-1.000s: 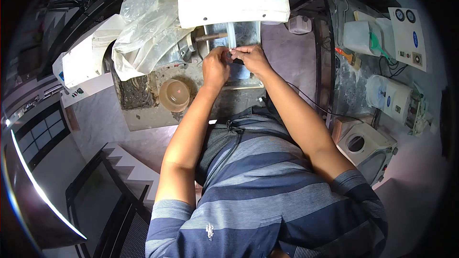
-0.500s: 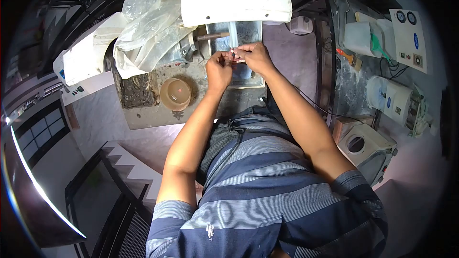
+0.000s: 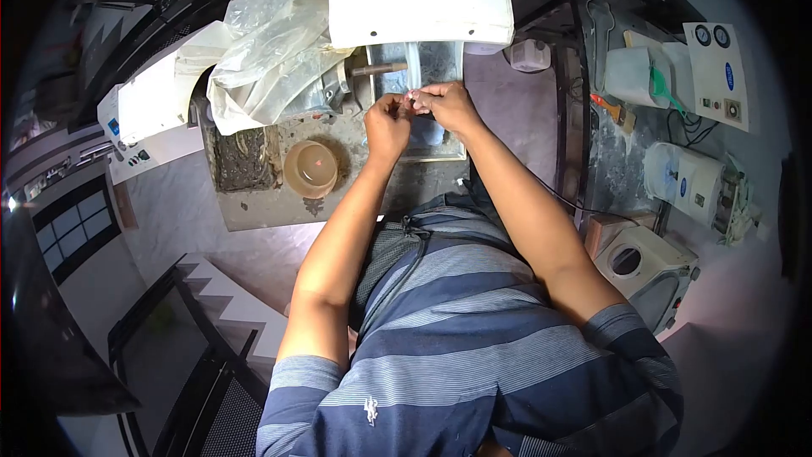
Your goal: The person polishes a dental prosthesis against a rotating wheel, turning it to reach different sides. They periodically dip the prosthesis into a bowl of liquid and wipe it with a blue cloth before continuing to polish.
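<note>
My left hand (image 3: 387,129) and my right hand (image 3: 451,108) meet fingertip to fingertip over a pale-rimmed metal tray (image 3: 462,123). Pinched between them is a small pink-and-white piece (image 3: 412,96), mostly covered by the fingers; its exact kind is too small to make out. Both hands are closed on it. Just beyond the fingers, a brown spindle (image 3: 379,69) points right from a grey machine, and a pale, clear-looking strip (image 3: 413,61) hangs down. Above them is a white lamp-like hood (image 3: 420,0).
Left of my left hand, a round bowl (image 3: 310,169) of cloudy water stands on the dirty bench, beside a dark, crusted tray (image 3: 241,161). Crumpled plastic sheeting (image 3: 275,51) covers the machine. At right are a brush (image 3: 616,110), a white tub (image 3: 634,76) and a gauge panel (image 3: 719,76).
The view has shifted slightly. My right fingers have moved a little on the small piece, and both hands stay together at the same place over the tray.
</note>
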Action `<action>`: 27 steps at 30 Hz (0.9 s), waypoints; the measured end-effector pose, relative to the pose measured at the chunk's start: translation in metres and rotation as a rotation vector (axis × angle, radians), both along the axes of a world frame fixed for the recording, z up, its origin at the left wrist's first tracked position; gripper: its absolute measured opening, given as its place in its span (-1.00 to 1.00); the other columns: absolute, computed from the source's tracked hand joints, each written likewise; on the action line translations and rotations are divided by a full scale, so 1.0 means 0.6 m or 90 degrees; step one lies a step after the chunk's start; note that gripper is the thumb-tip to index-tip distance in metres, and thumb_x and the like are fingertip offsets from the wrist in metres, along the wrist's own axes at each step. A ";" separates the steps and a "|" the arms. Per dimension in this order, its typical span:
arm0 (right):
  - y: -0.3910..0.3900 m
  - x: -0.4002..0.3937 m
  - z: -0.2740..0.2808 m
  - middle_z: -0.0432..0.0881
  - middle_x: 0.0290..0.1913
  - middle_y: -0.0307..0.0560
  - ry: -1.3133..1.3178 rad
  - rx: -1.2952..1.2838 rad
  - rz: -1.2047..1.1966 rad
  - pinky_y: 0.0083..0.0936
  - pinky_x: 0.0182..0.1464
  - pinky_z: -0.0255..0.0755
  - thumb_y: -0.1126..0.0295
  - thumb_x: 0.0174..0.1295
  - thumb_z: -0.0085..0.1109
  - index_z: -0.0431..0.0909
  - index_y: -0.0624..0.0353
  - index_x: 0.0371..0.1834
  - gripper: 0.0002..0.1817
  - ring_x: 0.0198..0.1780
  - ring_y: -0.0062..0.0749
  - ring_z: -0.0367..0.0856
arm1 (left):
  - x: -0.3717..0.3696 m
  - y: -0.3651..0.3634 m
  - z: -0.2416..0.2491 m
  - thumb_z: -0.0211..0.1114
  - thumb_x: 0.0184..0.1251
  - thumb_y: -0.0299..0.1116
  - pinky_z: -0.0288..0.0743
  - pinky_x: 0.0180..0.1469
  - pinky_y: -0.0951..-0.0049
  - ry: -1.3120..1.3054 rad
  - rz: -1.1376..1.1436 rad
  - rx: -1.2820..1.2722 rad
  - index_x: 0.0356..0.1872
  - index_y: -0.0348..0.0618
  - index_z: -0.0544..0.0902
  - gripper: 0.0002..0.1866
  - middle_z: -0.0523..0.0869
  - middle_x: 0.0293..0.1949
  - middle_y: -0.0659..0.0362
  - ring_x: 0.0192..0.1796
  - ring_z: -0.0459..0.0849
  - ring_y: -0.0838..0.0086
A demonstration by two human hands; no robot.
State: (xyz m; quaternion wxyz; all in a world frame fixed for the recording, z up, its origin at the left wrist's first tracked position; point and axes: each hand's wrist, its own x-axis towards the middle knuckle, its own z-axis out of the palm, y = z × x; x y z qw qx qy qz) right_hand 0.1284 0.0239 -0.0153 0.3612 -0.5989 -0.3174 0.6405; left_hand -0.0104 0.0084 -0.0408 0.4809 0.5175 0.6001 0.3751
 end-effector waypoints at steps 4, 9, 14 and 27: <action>-0.009 -0.021 0.040 0.74 -0.36 -0.04 -0.054 0.028 0.030 -0.61 -0.22 0.54 0.45 0.24 0.24 0.69 0.39 -0.20 -0.81 -0.35 -0.55 0.66 | -0.021 -0.019 0.036 0.22 0.30 -0.57 0.55 -0.34 0.50 -0.102 0.042 -0.006 -0.27 -0.39 0.64 -0.92 0.74 -0.45 0.06 -0.43 0.70 0.50; -0.031 -0.048 0.184 0.75 -0.29 -0.06 -0.139 0.290 0.172 -0.61 -0.19 0.50 0.42 0.27 0.22 0.70 0.30 -0.15 -0.81 -0.29 -0.59 0.65 | -0.084 -0.059 0.192 0.24 0.32 -0.60 0.57 -0.14 0.56 -0.008 0.034 0.163 -0.14 -0.42 0.64 -0.86 0.74 -0.28 0.09 -0.23 0.69 0.55; -0.056 -0.082 0.308 0.74 -0.29 -0.01 -0.112 0.496 0.228 -0.61 -0.27 0.49 0.46 0.24 0.23 0.70 0.27 -0.15 -0.83 -0.35 -0.52 0.65 | -0.126 -0.101 0.300 0.30 0.18 -0.68 0.57 -0.11 0.46 0.000 0.095 0.345 -0.22 -0.38 0.66 -0.85 0.74 -0.28 -0.02 -0.23 0.74 0.32; -0.101 -0.134 0.404 0.72 -0.26 0.03 0.005 0.524 0.351 -0.62 -0.13 0.51 0.63 0.22 0.20 0.68 0.40 -0.19 -0.86 -0.23 -0.47 0.67 | -0.172 -0.175 0.377 0.34 0.07 -0.75 0.57 -0.18 0.37 0.093 0.161 0.608 -0.24 -0.43 0.64 -0.80 0.70 -0.35 -0.08 -0.30 0.72 0.17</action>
